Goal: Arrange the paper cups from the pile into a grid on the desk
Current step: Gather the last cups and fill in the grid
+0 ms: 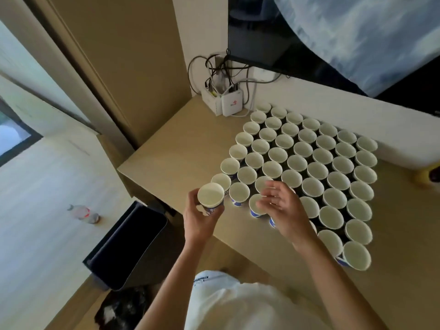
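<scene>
Several white paper cups with blue print stand upright in a tight grid [309, 163] on the light wooden desk [171, 151]. My left hand [200, 217] grips one upright paper cup [210, 196] just off the grid's near left corner, above the desk. My right hand [281, 206] hovers over the grid's near left cups, fingers loosely spread and blurred, partly hiding a cup [256, 206] beneath them. I cannot tell whether it touches that cup.
A white router and power box with tangled cables [223, 96] sit at the desk's far left corner. A dark bin [128, 246] stands on the floor left of the desk. A plastic bottle [83, 213] lies on the floor. A dark screen [273, 44] hangs behind.
</scene>
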{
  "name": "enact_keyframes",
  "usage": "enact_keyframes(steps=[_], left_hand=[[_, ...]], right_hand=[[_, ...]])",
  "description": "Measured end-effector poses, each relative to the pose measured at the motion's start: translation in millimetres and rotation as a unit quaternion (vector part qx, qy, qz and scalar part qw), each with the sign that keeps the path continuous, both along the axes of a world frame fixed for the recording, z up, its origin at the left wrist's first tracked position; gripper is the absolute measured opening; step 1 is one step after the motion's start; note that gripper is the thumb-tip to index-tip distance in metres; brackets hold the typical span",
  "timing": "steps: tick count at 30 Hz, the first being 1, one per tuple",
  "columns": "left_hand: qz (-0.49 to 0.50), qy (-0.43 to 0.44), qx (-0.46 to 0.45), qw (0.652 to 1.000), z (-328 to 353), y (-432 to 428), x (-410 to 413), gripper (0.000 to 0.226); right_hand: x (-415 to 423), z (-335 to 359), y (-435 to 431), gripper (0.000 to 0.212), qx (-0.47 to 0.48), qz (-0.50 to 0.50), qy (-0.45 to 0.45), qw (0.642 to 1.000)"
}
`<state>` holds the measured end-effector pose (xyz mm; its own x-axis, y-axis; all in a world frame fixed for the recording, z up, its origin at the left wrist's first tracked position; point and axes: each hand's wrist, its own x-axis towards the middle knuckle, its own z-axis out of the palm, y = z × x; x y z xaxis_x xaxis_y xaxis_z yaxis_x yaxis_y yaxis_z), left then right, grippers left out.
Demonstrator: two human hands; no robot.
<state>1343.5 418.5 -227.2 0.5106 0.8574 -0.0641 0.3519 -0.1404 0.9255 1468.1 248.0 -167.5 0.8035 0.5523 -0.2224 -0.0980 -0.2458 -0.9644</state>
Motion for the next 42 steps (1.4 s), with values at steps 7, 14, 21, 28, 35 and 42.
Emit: enact_keyframes(steps=[7,14,21,28,35,42], left_hand=[[-0.072,0.077,0.005,0.994,-63.2,40.7,0.9,0.061],[-0.130,0.108,-0.004,0.986,-95.9,59.4,6.1,0.064],[-0.168,0.110,-0.002,0.980,-110.7,74.4,15.6,0.065],[-0.189,0.094,0.002,0.977,-118.1,77.5,18.5,0.064],[-0.196,0.093,0.006,0.976,-121.9,79.2,24.7,0.066],[-0.236,0.108,0.000,0.966,-117.4,89.6,15.5,0.097]], right_hand=[[-14.0,-15.7,38.8,0.052,-0.028,-0.049,0.008,0.998],[-20.5,-23.9,55.8,0.054,-0.048,-0.088,0.015,0.995],[-22.6,-33.7,62.9,0.041,-0.056,-0.104,0.032,0.992],[-22.7,-40.5,62.2,0.039,-0.065,-0.118,0.033,0.990],[-23.1,-46.8,57.6,0.037,-0.079,-0.121,0.040,0.989],[-31.6,-52.0,52.0,0.034,-0.079,-0.130,0.066,0.986]])
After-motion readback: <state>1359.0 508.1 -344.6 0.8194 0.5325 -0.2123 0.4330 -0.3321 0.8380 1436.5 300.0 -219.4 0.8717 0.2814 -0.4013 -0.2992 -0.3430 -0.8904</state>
